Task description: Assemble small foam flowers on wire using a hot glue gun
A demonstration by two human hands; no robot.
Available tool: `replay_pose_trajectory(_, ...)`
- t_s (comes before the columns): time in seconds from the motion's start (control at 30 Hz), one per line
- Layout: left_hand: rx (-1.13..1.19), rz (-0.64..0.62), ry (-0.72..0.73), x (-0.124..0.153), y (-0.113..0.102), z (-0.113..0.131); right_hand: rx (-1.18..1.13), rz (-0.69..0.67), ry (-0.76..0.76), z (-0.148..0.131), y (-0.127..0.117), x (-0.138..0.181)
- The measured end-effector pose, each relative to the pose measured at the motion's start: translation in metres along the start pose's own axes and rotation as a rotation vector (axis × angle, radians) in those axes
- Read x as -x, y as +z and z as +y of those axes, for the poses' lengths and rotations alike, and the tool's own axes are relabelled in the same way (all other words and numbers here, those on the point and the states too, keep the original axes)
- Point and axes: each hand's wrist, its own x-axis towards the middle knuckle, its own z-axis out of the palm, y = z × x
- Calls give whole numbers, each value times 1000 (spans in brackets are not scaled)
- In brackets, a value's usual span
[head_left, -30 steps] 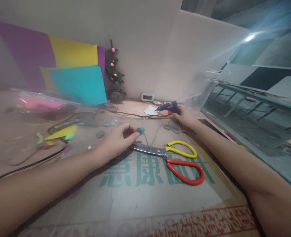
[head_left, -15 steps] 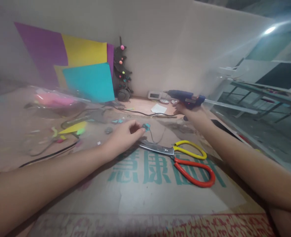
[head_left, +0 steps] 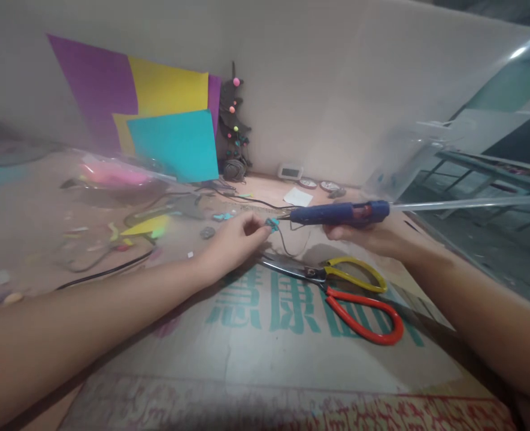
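Between its thumb and fingertips my left hand (head_left: 242, 238) pinches a small turquoise piece (head_left: 272, 224) with a thin dark stem or wire trailing from it. My right hand (head_left: 359, 234) is wrapped round a blue hot glue gun (head_left: 336, 214). A clear glue stick (head_left: 466, 205) runs out of the gun's back end. The gun's metal nozzle is at the turquoise piece; whether it touches cannot be made out. Below both hands lie scissors (head_left: 325, 275) with one yellow and one red handle, their blade tips partly behind my left hand.
Turquoise, yellow and purple sheets (head_left: 175, 143) lean on the wall beside a dark tree-shaped ornament (head_left: 235, 131) with coloured balls. A small digital clock (head_left: 290, 172), a white paper (head_left: 297, 197) and a black cable (head_left: 107, 272) are on the table. Scraps lie left of my left hand.
My right hand has brought the glue gun down and nearer, its nozzle now at the turquoise piece. My left hand keeps its pinch. The view has shifted slightly.
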Motion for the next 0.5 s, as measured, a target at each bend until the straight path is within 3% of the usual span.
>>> replay_pose_trajectory(0.13, -11, 6, 25, -1, 0, -2, 63, 47, -36, 4, 11, 1)
replay_pose_trajectory(0.3, -28, -2, 0, 0, -1, 2, 70, 119, 30, 4, 21, 0)
replay_pose_trajectory(0.5, -42, 2, 9, -1, 0, 1, 91, 114, 63, 4, 25, 1)
